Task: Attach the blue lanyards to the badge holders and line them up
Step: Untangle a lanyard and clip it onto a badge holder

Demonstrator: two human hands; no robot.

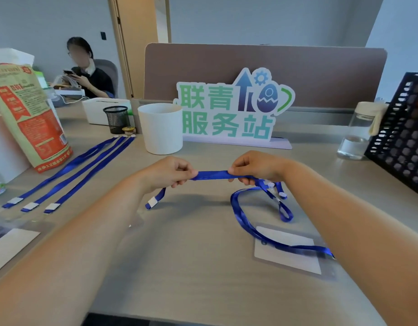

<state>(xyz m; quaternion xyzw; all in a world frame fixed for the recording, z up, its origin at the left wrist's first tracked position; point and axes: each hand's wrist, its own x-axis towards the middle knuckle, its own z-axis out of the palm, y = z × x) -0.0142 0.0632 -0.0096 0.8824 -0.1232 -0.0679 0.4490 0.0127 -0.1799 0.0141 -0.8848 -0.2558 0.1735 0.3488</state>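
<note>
Grey desk (203, 267) fills the view, with a white tub (161, 128) and a green sign (229, 109) at the back. Above it the left hand (170, 171) and right hand (255, 168) each pinch a blue lanyard (212, 175), a short length stretched between them. Loose blue loops below the right hand cross a clear badge holder (292, 262). 3 more lanyards (73, 174) lie side by side at the left

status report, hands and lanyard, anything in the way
Left hand and right hand both pinching one blue lanyard, stretched between them above the table. Loose blue loop lies across the badge holder. Three lanyards lined up at left; nothing blocking.
</note>
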